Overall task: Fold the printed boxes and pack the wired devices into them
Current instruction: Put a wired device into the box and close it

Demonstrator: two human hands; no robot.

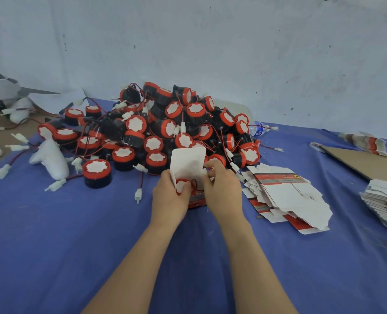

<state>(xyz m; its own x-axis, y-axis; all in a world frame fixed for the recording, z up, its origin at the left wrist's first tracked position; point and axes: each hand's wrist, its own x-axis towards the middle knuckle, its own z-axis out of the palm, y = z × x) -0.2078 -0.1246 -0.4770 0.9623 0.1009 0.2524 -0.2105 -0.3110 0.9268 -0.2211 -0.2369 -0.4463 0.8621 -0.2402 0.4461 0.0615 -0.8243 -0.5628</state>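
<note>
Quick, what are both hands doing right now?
Left hand: grips the printed box, thumb on the device inside.
Right hand: pinches a white piece at the box's mouth.

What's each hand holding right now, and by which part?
Left hand grips the open printed box by its left wall, thumb on the device inside. Right hand pinches the white connector, seemingly the device's, at the box mouth.

The left hand [168,196] and right hand [222,189] grip an open box [188,162] holding a device [181,186].
</note>
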